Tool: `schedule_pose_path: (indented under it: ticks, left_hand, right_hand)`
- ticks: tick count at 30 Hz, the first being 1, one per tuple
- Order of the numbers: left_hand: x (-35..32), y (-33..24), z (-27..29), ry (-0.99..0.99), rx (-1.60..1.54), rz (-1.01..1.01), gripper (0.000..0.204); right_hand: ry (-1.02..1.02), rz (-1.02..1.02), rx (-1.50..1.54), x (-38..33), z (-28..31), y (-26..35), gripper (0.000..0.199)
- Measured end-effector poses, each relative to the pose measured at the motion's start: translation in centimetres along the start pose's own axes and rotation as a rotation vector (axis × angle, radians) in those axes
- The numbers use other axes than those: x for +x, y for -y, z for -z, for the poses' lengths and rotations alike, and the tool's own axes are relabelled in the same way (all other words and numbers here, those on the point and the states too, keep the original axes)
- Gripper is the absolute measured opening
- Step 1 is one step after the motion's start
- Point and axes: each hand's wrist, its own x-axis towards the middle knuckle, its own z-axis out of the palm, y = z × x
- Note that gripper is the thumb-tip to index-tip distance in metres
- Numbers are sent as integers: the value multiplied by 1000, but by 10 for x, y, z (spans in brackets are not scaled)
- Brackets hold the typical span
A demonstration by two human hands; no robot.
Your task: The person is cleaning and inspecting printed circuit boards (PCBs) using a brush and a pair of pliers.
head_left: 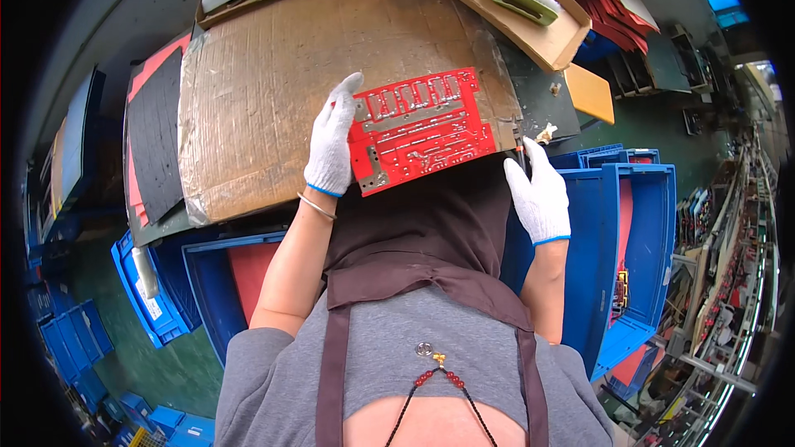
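Label (152,309) is marking a bin (172,319); outstretched left hand (332,139) is touching red board (422,134); right hand (539,194), grip unclear, is sitting by worktop (541,96).

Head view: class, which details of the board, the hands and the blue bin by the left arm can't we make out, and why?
All in the head view:
Board: underside, facing away.
Left hand: its grip, hidden by the hand itself.
Slim item by the right hand: its kind, too small.
Blue bin: right part, behind the left arm.
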Motion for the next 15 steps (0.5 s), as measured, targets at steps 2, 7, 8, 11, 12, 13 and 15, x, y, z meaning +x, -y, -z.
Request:
schedule_pose_path:
  ticks: [2,7,8,11,12,13,15]
  left_hand:
    - [2,4,2,15,47,-29,55]
    - [-6,-4,-9,-25,-124,51,59]
    - [-7,-5,-8,-39,-134,41,59]
    - [-2,3,-1,-27,-36,-21,58]
    - [-2,3,-2,0,15,-55,57]
    - [-1,4,-3,1,1,-56,58]
    - [-2,5,-5,-9,-8,-62,59]
  right_hand:
    - [-8,-21,-16,4,3,-2,52]
    - [-49,92,14,10,4,2,52]
    - [-43,95,20,10,4,5,52]
    - [-47,143,0,9,2,15,55]
    - [-30,95,5,10,5,19,55]
    - [-43,92,-16,11,3,17,56]
    - [-42,62,-47,13,3,17,56]
